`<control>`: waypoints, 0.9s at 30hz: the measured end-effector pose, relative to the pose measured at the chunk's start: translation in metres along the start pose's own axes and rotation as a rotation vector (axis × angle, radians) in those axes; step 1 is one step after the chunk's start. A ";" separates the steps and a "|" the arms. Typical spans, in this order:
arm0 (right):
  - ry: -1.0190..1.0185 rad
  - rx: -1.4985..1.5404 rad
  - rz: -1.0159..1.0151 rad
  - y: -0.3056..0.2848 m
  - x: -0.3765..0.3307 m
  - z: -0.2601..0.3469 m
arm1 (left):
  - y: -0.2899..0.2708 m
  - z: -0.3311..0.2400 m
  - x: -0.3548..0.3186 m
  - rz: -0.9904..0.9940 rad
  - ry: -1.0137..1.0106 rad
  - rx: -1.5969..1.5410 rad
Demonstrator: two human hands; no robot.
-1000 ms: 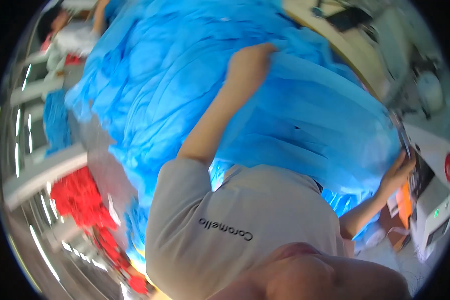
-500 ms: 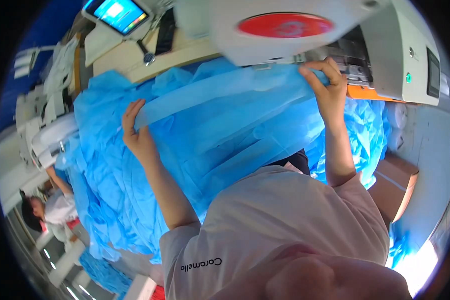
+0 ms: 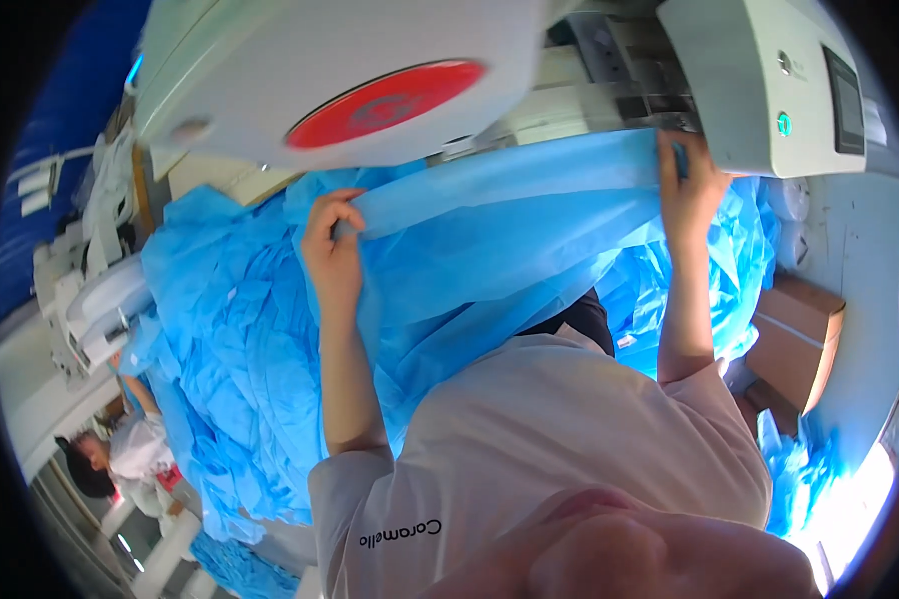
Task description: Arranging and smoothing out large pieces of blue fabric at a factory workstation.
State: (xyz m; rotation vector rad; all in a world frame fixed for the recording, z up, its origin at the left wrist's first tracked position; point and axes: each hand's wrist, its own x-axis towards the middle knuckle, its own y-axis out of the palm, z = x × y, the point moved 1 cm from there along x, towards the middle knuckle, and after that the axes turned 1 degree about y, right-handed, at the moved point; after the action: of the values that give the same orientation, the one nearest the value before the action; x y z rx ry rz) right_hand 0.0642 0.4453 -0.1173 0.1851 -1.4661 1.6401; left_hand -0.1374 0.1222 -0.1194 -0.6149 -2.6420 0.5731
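A long band of thin light-blue sheet fabric (image 3: 514, 182) stretches between my two hands, its upper edge folded over in a paler strip. My left hand (image 3: 332, 245) is closed on the left end of the strip, fingers curled and thumb pressed in. At the other end my right hand (image 3: 693, 195) pinches the fabric corner, close to the white control housing (image 3: 734, 85). Just beyond the strip is a white machine head (image 3: 260, 75) with a red oval on it. The lower part of the fabric hangs toward my lap.
A large heap of blue fabric (image 3: 235, 349) lies to the left, more (image 3: 739, 240) to the right. Beside the wall stands a cardboard box (image 3: 794, 334). Another person (image 3: 135, 444) sits at the far left near white machines (image 3: 95, 290).
The strip has come away from beneath the machine head and is pulled straighter. My left hand moved right. The machine head appears farther left in view, covering the screen and phone.
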 end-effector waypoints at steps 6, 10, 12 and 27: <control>-0.089 -0.265 0.037 0.025 0.025 -0.005 | 0.015 0.022 0.011 -0.193 0.122 0.008; -0.210 -0.153 -0.242 0.014 0.011 0.021 | -0.032 0.042 -0.041 -0.096 -0.159 -0.354; -0.274 -0.196 -0.160 0.017 -0.004 0.044 | -0.092 0.060 -0.098 -0.272 -0.315 -0.735; 0.148 0.239 0.119 0.035 -0.021 0.049 | -0.385 0.116 -0.090 -0.773 -0.456 1.356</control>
State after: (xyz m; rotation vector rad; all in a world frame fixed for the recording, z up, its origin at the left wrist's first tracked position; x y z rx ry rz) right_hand 0.0309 0.3964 -0.1417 0.1083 -1.1879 1.8838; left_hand -0.2406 -0.2730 -0.0633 0.9444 -1.8324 1.9909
